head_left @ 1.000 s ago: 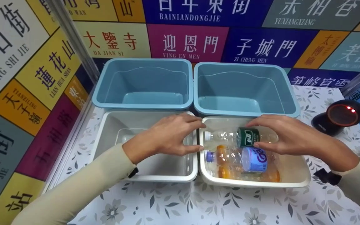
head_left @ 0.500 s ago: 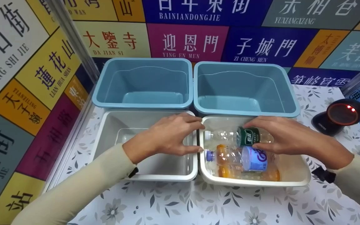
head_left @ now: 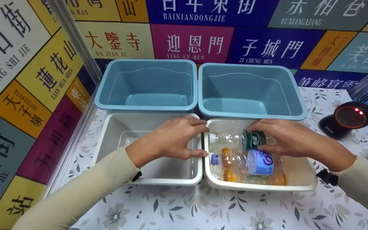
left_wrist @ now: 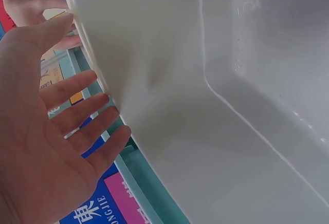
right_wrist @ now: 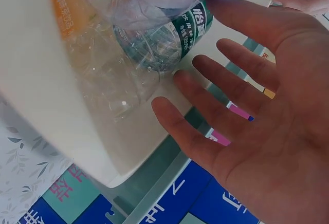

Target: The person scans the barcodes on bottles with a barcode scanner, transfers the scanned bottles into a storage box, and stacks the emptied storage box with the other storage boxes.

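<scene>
Right of centre I see a clear, green-labelled plastic bottle lying in a white rectangular bin, the right hand spread loosely about it; the left hand, relaxed, nears the rim.

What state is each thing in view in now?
Green-labelled bottle: capped, on its side
Purple-capped bottle: closed, on its side
Orange-labelled plastic: partly hidden
Right white bin: open, holding bottles
Left white bin: open
Left blue bin: open
Right blue bin: open
Black device: lit red
Left hand: fingers spread
Right hand: fingers spread
</scene>
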`<move>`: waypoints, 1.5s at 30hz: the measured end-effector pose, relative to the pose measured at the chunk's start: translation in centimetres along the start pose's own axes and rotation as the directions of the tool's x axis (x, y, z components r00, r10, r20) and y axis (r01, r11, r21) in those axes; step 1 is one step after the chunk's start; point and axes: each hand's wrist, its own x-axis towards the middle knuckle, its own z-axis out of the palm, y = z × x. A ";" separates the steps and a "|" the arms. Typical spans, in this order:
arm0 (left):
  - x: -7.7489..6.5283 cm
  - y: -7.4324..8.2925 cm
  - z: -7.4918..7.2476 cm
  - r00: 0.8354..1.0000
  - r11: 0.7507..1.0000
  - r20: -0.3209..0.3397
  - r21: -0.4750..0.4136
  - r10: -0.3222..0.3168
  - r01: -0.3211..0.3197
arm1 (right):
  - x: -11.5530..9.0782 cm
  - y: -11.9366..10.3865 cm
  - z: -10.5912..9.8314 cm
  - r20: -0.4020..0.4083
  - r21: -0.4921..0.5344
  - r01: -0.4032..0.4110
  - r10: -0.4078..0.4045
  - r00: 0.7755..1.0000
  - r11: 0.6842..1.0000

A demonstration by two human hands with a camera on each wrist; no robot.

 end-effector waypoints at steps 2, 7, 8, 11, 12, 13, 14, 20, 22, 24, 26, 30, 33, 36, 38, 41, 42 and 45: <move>0.0 0.0 0.0 1.000 1.000 0.003 0.000 0.001 -0.001 | 0.0 0.0 0.0 0.008 -0.001 -0.006 0.006 1.000 1.000; 0.1 0.0 0.0 1.000 1.000 0.003 0.002 0.003 -0.003 | 0.2 -0.1 0.1 0.014 0.000 -0.007 0.007 1.000 1.000; 0.1 0.0 0.0 1.000 1.000 0.003 0.003 0.004 -0.004 | 0.2 -0.1 0.2 0.014 0.001 -0.006 0.006 1.000 1.000; 0.1 0.0 0.0 1.000 1.000 0.002 0.005 0.006 -0.006 | 0.3 -0.2 0.3 0.008 0.000 0.005 -0.005 1.000 1.000; 0.1 0.0 0.0 1.000 1.000 0.001 0.006 0.007 -0.007 | 0.4 -0.2 0.4 0.008 -0.002 0.008 -0.008 1.000 1.000; 0.1 0.0 0.0 1.000 1.000 0.001 0.006 0.008 -0.008 | 0.4 -0.2 0.5 0.008 -0.003 0.010 -0.010 1.000 1.000; 0.1 0.0 0.1 1.000 1.000 0.001 0.006 0.008 -0.008 | 0.4 -0.3 0.5 0.008 -0.004 0.011 -0.011 1.000 1.000; 0.1 0.0 0.1 1.000 1.000 0.005 -0.001 0.005 -0.005 | 0.5 -0.5 0.9 -0.001 -0.029 -0.004 0.004 1.000 1.000; 0.0 0.0 0.1 1.000 1.000 0.006 -0.001 0.000 0.000 | 0.6 -0.5 1.0 -0.008 -0.063 -0.007 0.006 1.000 0.998; 0.0 0.0 0.1 1.000 1.000 0.003 0.000 -0.005 0.005 | 0.7 -0.6 1.2 -0.011 -0.104 -0.006 0.005 1.000 0.995; 0.0 0.0 0.1 1.000 1.000 0.002 0.000 -0.006 0.006 | 0.8 -0.8 1.3 -0.011 -0.145 -0.009 0.008 1.000 0.989; 0.1 0.0 0.0 1.000 1.000 0.011 -0.012 -0.005 0.005 | 0.8 -1.0 1.5 -0.005 -0.172 -0.026 0.025 1.000 0.985; 0.1 0.0 -0.1 1.000 1.000 0.025 -0.022 -0.001 0.001 | 0.8 -1.1 1.6 -0.013 -0.170 -0.036 0.034 0.999 0.985; 0.0 -0.1 -0.1 0.999 1.000 0.034 -0.023 0.006 -0.005 | 0.8 -1.2 1.6 -0.015 -0.166 -0.042 0.040 0.999 0.985; 0.0 -0.2 -0.1 0.999 1.000 0.038 -0.018 0.007 -0.007 | 0.9 -1.2 1.6 -0.011 -0.163 -0.046 0.045 0.999 0.986; -0.1 -0.2 -0.1 0.999 1.000 0.044 -0.018 0.002 -0.002 | 1.0 -1.1 1.6 0.001 -0.155 -0.059 0.059 0.998 0.986; -0.1 -0.2 -0.1 0.999 1.000 0.045 -0.020 0.001 0.000 | 1.0 -1.1 1.6 0.002 -0.156 -0.056 0.057 0.998 0.986; -0.2 -0.2 -0.1 0.999 0.999 0.048 -0.031 -0.006 0.008 | 1.0 -1.1 1.6 0.014 -0.166 -0.051 0.054 0.998 0.985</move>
